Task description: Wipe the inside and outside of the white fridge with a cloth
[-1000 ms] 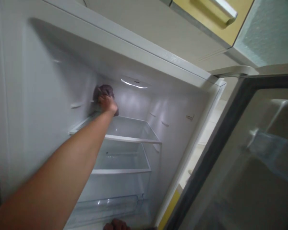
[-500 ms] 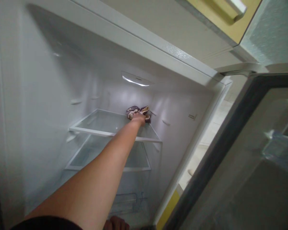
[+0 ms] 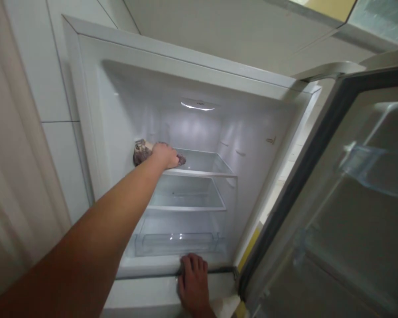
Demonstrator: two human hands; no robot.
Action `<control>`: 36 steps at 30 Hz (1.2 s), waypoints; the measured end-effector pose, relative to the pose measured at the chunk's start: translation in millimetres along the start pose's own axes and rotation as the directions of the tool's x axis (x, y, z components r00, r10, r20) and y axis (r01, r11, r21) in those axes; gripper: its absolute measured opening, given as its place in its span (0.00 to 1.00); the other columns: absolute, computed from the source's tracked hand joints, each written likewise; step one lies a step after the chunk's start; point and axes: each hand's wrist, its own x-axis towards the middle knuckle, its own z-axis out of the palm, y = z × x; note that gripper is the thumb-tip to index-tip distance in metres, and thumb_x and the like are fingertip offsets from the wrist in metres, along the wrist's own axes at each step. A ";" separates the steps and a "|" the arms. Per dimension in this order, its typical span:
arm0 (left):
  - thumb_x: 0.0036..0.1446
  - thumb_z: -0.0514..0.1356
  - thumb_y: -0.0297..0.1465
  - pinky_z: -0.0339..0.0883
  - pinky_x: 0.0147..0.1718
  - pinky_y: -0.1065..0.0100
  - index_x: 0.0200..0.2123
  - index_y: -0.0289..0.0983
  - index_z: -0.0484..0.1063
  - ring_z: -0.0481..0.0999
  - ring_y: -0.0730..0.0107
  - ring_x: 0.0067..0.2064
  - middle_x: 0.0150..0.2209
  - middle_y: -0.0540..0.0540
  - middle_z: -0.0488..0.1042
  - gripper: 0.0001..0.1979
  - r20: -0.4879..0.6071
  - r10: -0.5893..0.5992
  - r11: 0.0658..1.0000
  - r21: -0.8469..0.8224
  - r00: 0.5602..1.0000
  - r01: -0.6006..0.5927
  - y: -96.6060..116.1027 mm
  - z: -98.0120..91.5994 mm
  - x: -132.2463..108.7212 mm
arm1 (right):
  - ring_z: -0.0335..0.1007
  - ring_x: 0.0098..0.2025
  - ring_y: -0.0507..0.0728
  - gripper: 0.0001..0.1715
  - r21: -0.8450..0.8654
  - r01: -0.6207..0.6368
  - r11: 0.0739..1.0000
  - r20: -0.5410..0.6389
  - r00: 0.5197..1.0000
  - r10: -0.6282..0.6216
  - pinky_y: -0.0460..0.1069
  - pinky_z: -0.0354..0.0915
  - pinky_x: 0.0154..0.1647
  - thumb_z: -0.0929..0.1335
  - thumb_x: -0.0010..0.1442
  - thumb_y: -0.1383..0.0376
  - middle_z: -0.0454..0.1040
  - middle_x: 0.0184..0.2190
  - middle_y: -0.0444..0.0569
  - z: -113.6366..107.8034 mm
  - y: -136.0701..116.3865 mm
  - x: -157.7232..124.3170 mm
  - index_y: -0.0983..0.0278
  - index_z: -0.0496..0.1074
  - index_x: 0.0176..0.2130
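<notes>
Left hand (image 3: 166, 155) grasps the patterned cloth (image 3: 142, 153); I record it beneath the palm, bunched left of the grip, one end protruding right. Right hand (image 3: 195, 285), unclenched, rests well below on the fridge sill (image 3: 152, 267).

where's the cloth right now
In the head view, the cloth is under the left hand, at the left of the top shelf, beside the fridge's left wall.

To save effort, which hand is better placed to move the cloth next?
Probably the left hand: it holds the cloth at the top shelf; the right hand is at the front sill.
</notes>
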 end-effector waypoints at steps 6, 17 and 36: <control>0.62 0.55 0.46 0.64 0.58 0.46 0.52 0.33 0.84 0.79 0.34 0.58 0.55 0.28 0.82 0.28 -0.039 0.035 0.988 0.152 0.999 -0.028 6.7 -24.7 -71.4 | 0.62 0.57 0.62 0.25 0.014 -0.005 1.000 0.073 0.997 0.004 0.56 0.56 0.60 0.67 0.57 0.72 0.70 0.54 0.52 -17.4 -9.5 4.1 0.61 0.73 0.54; 0.70 0.50 0.37 0.67 0.44 0.49 0.38 0.32 0.83 0.82 0.43 0.43 0.38 0.29 0.83 0.23 -0.342 0.250 0.952 0.259 0.906 -0.164 30.5 1.6 -155.8 | 0.61 0.66 0.64 0.36 -0.181 0.321 0.930 0.238 0.931 -0.275 0.58 0.54 0.71 0.67 0.71 0.58 0.67 0.68 0.53 -23.2 19.0 -10.0 0.60 0.63 0.74; 0.76 0.48 0.44 0.65 0.45 0.51 0.57 0.36 0.77 0.82 0.43 0.43 0.37 0.34 0.83 0.25 -0.366 0.173 0.976 0.190 0.914 -0.108 52.3 48.0 -115.0 | 0.63 0.67 0.64 0.46 -0.180 0.336 0.925 0.171 0.936 -0.307 0.59 0.57 0.74 0.67 0.66 0.60 0.65 0.71 0.50 -21.2 26.1 -19.9 0.59 0.55 0.78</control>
